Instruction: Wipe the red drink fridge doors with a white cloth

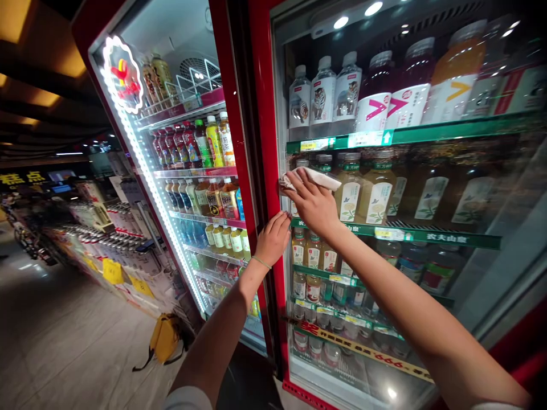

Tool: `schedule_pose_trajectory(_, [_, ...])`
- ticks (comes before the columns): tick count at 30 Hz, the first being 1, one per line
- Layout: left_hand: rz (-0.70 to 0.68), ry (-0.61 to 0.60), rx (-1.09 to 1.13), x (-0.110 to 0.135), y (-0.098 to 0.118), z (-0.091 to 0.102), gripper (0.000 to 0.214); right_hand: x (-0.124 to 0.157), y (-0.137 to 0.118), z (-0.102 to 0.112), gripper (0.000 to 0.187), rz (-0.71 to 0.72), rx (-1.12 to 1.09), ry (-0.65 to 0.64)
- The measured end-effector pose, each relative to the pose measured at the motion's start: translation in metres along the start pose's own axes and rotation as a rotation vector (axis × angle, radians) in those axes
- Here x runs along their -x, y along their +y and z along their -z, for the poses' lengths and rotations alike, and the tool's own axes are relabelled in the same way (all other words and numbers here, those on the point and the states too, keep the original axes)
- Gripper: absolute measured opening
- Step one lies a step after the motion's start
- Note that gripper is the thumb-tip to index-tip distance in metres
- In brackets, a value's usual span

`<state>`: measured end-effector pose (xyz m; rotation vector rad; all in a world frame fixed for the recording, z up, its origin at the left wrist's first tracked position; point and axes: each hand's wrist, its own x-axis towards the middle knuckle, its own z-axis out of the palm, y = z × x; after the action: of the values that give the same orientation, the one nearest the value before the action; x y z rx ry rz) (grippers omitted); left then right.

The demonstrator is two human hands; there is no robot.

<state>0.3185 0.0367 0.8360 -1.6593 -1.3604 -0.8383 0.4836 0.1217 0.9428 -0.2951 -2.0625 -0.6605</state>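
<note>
My right hand (313,203) presses a white cloth (311,179) flat against the glass door (427,239) of a red drinks cooler, near the door's left edge. Fingers lie over the cloth and hold it to the glass. My left hand (272,237) rests on the red door frame (268,171) just below and left of the right hand, fingers curled round the frame's edge. Behind the glass stand rows of bottles (363,193) on green-edged shelves.
A second red cooler (188,171) with lit shelves of bottles stands to the left. A yellow bag (164,339) lies on the tiled floor at its base. Low shelves of packaged goods (106,245) run along the aisle on the far left.
</note>
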Motion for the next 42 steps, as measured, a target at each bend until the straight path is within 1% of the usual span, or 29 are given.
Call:
schedule_pose_trajectory(3, [0.000,-0.006,0.007,0.001,0.000,0.000,0.046,0.004,0.002,0.002,0.047,0.064,-0.046,-0.052])
schedule_pose_trajectory(4, [-0.002,-0.008,0.012,0.002,0.000,-0.001,0.047,0.006,0.003,0.002,0.047,0.061,-0.042,-0.051])
schedule_pose_trajectory(7, [-0.001,-0.005,0.033,0.002,0.000,-0.002,0.050,0.007,0.002,0.001,0.047,-0.050,-0.013,0.006])
schedule_pose_trajectory(9, [0.012,0.000,0.044,0.002,0.000,-0.003,0.049,0.007,-0.002,-0.002,0.045,-0.085,-0.013,0.011])
schedule_pose_trajectory(11, [0.026,0.001,0.049,0.002,0.001,-0.004,0.046,0.010,-0.004,-0.003,0.044,-0.034,-0.029,-0.030])
schedule_pose_trajectory(13, [0.027,0.007,0.048,0.002,0.002,-0.004,0.045,0.018,-0.001,0.001,0.045,0.020,-0.038,-0.059])
schedule_pose_trajectory(15, [0.023,0.018,0.045,0.001,0.005,-0.002,0.047,0.030,0.006,0.008,0.046,-0.026,-0.022,-0.021])
schedule_pose_trajectory(18, [0.039,0.032,0.039,-0.002,0.011,0.000,0.050,0.044,0.014,0.018,0.047,-0.202,0.038,0.106])
schedule_pose_trajectory(19, [0.050,0.037,0.037,-0.003,0.013,0.001,0.051,0.047,0.015,0.019,0.047,-0.241,0.051,0.135])
schedule_pose_trajectory(20, [0.061,0.042,0.033,-0.004,0.016,0.002,0.051,0.050,0.015,0.019,0.047,-0.255,0.054,0.140])
schedule_pose_trajectory(24, [0.070,0.086,0.008,-0.009,0.024,0.003,0.054,0.068,0.022,0.022,0.048,-0.167,0.041,0.053])
schedule_pose_trajectory(25, [0.066,0.100,0.003,-0.011,0.026,0.002,0.055,0.075,0.025,0.025,0.050,-0.185,0.059,0.073])
schedule_pose_trajectory(28, [0.070,0.135,0.009,-0.015,0.032,-0.002,0.059,0.097,0.030,0.031,0.057,-0.330,0.150,0.235])
schedule_pose_trajectory(29, [0.078,0.140,0.020,-0.017,0.034,-0.004,0.060,0.101,0.030,0.032,0.060,-0.352,0.164,0.258])
schedule_pose_trajectory(30, [0.086,0.142,0.036,-0.019,0.037,-0.005,0.061,0.103,0.030,0.033,0.062,-0.347,0.163,0.248])
schedule_pose_trajectory(33, [0.099,0.145,0.085,-0.026,0.045,-0.008,0.063,0.103,0.033,0.038,0.062,-0.250,0.121,0.100])
schedule_pose_trajectory(34, [0.101,0.149,0.094,-0.028,0.048,-0.008,0.063,0.103,0.037,0.040,0.061,-0.238,0.119,0.070])
schedule_pose_trajectory(35, [0.103,0.156,0.099,-0.030,0.050,-0.008,0.063,0.105,0.041,0.043,0.061,-0.251,0.131,0.073])
schedule_pose_trajectory(36, [0.104,0.165,0.098,-0.032,0.053,-0.009,0.062,0.108,0.046,0.046,0.061,-0.283,0.154,0.107])
schedule_pose_trajectory(39, [0.086,0.188,0.092,-0.036,0.061,-0.010,0.062,0.126,0.053,0.052,0.063,-0.410,0.230,0.252])
schedule_pose_trajectory(40, [0.074,0.187,0.100,-0.037,0.064,-0.011,0.063,0.130,0.054,0.052,0.064,-0.427,0.243,0.263])
schedule_pose_trajectory(42, [0.046,0.176,0.126,-0.040,0.072,-0.013,0.065,0.134,0.056,0.054,0.062,-0.398,0.240,0.192])
